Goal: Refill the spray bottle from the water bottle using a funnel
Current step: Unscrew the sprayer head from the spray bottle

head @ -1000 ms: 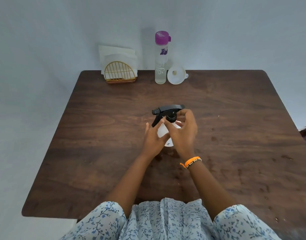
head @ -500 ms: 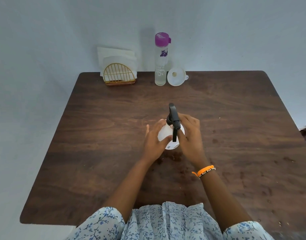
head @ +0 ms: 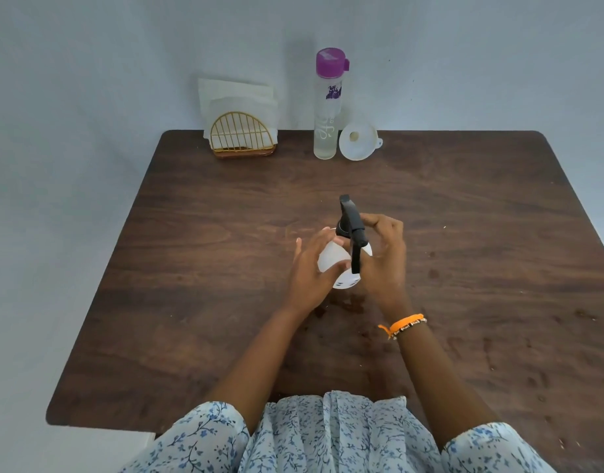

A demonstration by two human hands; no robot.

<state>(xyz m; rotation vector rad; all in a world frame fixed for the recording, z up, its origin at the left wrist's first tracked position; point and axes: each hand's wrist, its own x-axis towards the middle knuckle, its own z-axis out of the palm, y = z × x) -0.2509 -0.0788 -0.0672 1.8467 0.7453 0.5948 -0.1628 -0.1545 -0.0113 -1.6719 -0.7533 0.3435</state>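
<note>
I see left hand (head: 310,271) gripping spray bottle (head: 333,261) body; right hand (head: 384,257) pinching black trigger head (head: 353,230) | water bottle (head: 327,107), funnel (head: 357,141) far edge

- The spray bottle (head: 331,259) in the grip has a white body with small dark marks low on its near face.
- Its trigger head (head: 352,227), above the gripping fingers, is black.
- A wristband (head: 403,325) just behind the gripping right hand is orange, with a second band of black and white beads.
- The table (head: 191,268) under the grip is dark brown with wood grain.
- Beyond the grip, the water bottle (head: 326,131) is clear with a purple cap and purple print.
- Beside it, the funnel (head: 358,145) is white.
- Far left of the grip, the napkin holder (head: 240,136) is gold wire; its napkins (head: 235,97) are white.
- The sleeves (head: 205,442), nearest the viewer, are white with a blue floral pattern.
- The wall (head: 89,63) is pale blue-grey.
</note>
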